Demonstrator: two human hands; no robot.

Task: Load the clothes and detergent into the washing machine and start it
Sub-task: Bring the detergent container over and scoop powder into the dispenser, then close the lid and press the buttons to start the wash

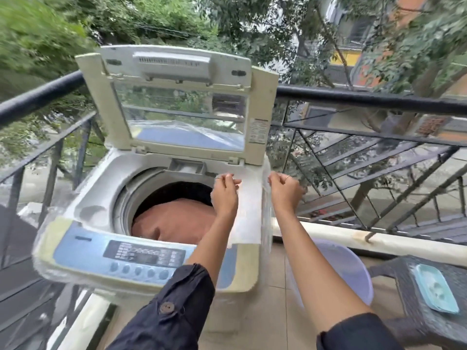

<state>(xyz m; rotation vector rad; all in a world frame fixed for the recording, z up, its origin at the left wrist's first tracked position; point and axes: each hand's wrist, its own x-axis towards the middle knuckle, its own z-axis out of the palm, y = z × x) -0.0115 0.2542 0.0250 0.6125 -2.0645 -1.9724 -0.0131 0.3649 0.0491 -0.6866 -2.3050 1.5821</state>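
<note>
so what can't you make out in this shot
Head view only:
- Panel labels: blurred, too small to read.
- What the left hand and right hand pinch: unclear, hidden by fingers.
- Drum under the clothes: covered.
- Lid sticker: too small.

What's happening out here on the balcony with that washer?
A person is loading a top-loading washing machine. Its lid stands open, and an orange-brown cloth lies in the drum. Both hands are raised over the machine's back right corner: the left hand and right hand look pinched shut, perhaps on something small, but I can't tell what. A lilac tub sits on the floor beside it.
</note>
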